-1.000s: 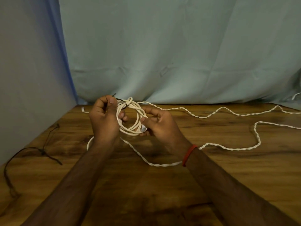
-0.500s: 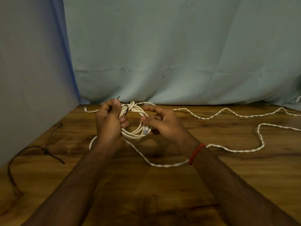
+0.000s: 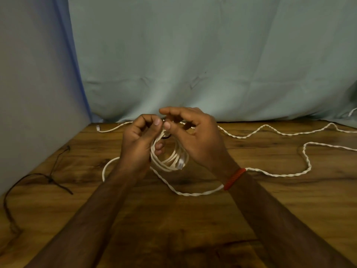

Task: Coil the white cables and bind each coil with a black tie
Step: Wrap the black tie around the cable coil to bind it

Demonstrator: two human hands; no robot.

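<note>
A coil of white cable (image 3: 170,161) hangs between my two hands above the wooden table (image 3: 193,219). My left hand (image 3: 139,140) grips the coil's left side, thumb and fingers curled at its top. My right hand (image 3: 193,132) is raised to the coil's top, its thumb and fingertips curled close to the left thumb. A black tie (image 3: 166,136) shows as a small dark loop at the top of the coil, under the fingers. Whether the right fingers pinch the tie is hidden. A white plug (image 3: 180,164) sits on the coil's lower right.
A long twisted white cable (image 3: 307,159) snakes over the table's right half and passes under my right wrist. Another white cable end (image 3: 108,130) lies at the back left. Loose black ties (image 3: 48,178) lie along the left edge. A blue cloth hangs behind the table.
My right hand let go of the coil's right side and rose to its top beside the left thumb. The coil now hangs from the left hand.
</note>
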